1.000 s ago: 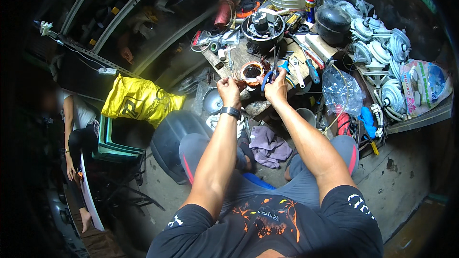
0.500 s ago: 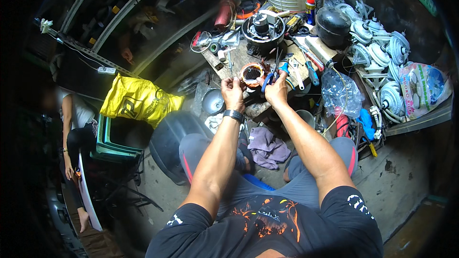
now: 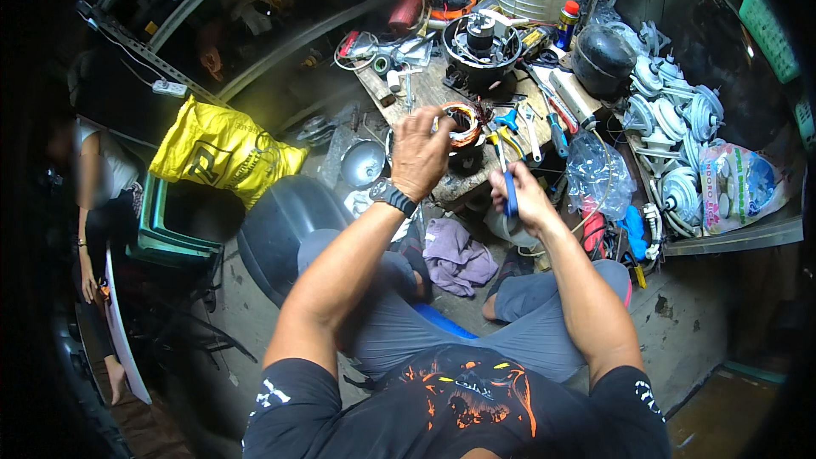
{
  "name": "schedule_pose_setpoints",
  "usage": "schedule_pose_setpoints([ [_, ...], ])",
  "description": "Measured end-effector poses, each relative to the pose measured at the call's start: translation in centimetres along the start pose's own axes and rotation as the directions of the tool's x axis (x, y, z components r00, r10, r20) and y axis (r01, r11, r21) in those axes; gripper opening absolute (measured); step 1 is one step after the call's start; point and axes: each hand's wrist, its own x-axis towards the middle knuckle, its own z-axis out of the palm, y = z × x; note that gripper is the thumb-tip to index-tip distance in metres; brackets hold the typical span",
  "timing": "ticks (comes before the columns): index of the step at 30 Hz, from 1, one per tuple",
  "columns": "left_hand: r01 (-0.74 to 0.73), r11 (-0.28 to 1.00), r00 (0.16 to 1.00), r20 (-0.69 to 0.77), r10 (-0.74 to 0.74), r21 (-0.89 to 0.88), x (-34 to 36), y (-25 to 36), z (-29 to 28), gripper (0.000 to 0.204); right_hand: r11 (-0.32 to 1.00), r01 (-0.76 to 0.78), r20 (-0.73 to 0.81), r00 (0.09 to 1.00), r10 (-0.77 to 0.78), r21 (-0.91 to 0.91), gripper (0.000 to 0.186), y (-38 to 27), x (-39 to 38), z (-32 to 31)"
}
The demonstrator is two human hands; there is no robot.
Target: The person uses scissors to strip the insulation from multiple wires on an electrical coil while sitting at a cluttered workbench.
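Our right grip (image 3: 527,199) is closed around a pair of blue-handled scissors (image 3: 510,191), the blades pointing away from us toward the near edge of the tabletop (image 3: 432,85). Our left grip (image 3: 421,153) is raised with its fingers bent, just beside the copper-wound stator (image 3: 463,126); we cannot tell whether it pinches anything or touches the windings. The stator sits near the front of the wooden tabletop, its ring partly hidden by our left fingers.

To its right we see a wrench (image 3: 530,133) and a blue screwdriver (image 3: 558,138) lying side by side. Beyond the stator stands a black motor housing (image 3: 473,76), and farther right a red-capped spray can (image 3: 567,25) rises near a black metal dome (image 3: 603,53). Past the right side we have a heap of pale, disc-shaped parts (image 3: 671,115). A silver bowl (image 3: 363,164) lies left of our left wrist, and a purple cloth (image 3: 459,257) is crumpled on the floor (image 3: 671,306) between our feet. Well to the left, a yellow sack (image 3: 223,153) slumps near a seated person (image 3: 106,166).
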Motion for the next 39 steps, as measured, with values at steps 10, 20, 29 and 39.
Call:
schedule_pose_setpoints([
  [10, 0.166, 0.950, 0.970, 0.218, -0.109, -0.264, 0.0, -3.4, 3.4, 0.018, 0.949, -0.226, 0.326, 0.934, 0.147, 0.218, 0.041, -1.5, -2.6, 2.5],
  [20, 0.232, 0.927, 0.954, 0.253, -0.159, -0.295, 0.4, -2.7, 2.4, 0.015, 0.911, -0.253, 0.302, 0.941, 0.154, 0.325, 0.043, -2.2, -2.4, 2.2],
  [29, 0.134, 0.969, 0.990, 0.080, -0.119, -0.209, 0.0, -1.4, 3.7, 0.011, 0.858, -0.331, 0.325, 0.923, 0.207, 0.393, 0.048, -2.9, -2.4, 2.0],
  [39, 0.085, 0.966, 0.996, -0.004, -0.089, -0.246, -0.6, -2.1, 4.9, 0.011, 0.936, -0.291, 0.273, 0.934, 0.232, 0.199, 0.047, -3.9, -1.4, 2.3],
])
